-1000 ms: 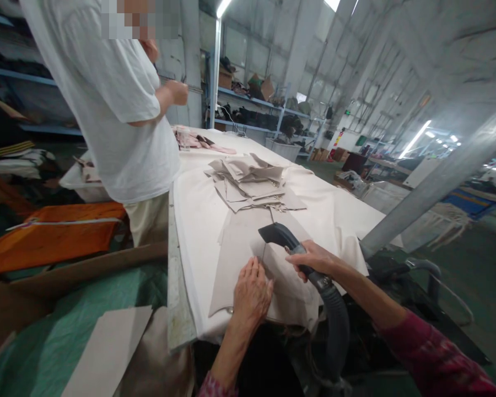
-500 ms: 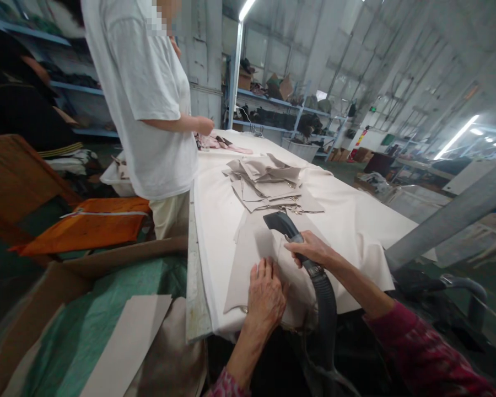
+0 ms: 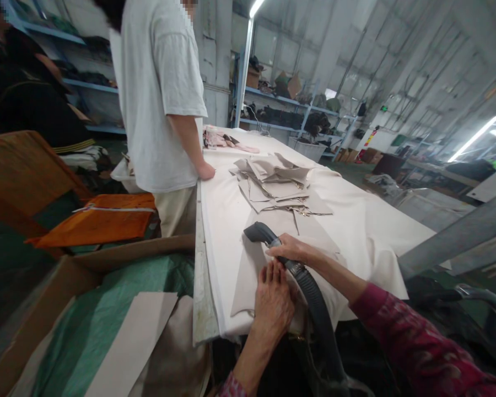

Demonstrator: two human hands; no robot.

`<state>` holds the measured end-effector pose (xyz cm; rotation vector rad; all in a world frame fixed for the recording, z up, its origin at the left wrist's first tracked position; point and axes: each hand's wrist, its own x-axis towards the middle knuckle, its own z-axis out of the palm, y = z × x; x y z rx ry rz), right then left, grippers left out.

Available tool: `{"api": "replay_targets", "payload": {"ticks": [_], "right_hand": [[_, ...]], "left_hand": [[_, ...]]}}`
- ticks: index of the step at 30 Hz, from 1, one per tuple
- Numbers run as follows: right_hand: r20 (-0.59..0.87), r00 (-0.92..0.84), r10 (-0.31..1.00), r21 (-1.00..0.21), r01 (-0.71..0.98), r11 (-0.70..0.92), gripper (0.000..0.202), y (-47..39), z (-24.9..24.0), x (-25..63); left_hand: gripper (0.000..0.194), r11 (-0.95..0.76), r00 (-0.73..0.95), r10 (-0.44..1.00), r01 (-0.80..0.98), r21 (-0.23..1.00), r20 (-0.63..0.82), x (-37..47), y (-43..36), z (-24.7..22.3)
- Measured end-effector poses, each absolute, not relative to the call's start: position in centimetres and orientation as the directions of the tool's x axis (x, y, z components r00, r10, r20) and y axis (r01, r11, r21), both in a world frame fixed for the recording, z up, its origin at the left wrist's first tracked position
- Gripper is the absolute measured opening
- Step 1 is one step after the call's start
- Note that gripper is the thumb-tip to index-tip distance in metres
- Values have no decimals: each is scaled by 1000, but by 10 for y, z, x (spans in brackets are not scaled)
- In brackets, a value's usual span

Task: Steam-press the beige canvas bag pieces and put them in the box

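Note:
My right hand [image 3: 291,248] is wrapped round the neck of a black vacuum hose [image 3: 314,298]. Its angled nozzle [image 3: 258,231] points left, just over a beige fabric piece [image 3: 244,284] at the near end of the table. My left hand [image 3: 275,298] lies flat on that same piece, fingers stretched forward below the hose. Beyond the nozzle sits a loose stack of beige fabric pieces [image 3: 273,179], with small metal bits showing along its near edges.
White cloth covers the table [image 3: 367,220]. A person in a white shirt [image 3: 161,99] stands at its left edge, near pink cloth [image 3: 231,140]. Left of me are a cardboard box [image 3: 149,245] with green sheeting and an orange chair [image 3: 99,220]. A metal post [image 3: 458,242] slants at right.
My right hand has swung the nozzle left and slightly nearer across the fabric. My left hand stays flat on the piece. The other person's arm has dropped to the table edge.

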<state>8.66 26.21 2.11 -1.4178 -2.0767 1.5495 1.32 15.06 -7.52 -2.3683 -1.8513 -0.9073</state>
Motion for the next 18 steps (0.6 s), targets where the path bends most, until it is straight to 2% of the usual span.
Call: {"api": "replay_targets", "payload": {"ticks": [11, 18], "right_hand": [[-248, -457, 854, -899, 437, -28, 33, 253, 64, 143], [-266, -393, 880, -872, 488, -45, 33, 215, 59, 209]], "left_hand": [[56, -247, 106, 910, 914, 321, 400, 18, 146, -68], [53, -268, 164, 909, 935, 234, 384, 17, 148, -71]]}}
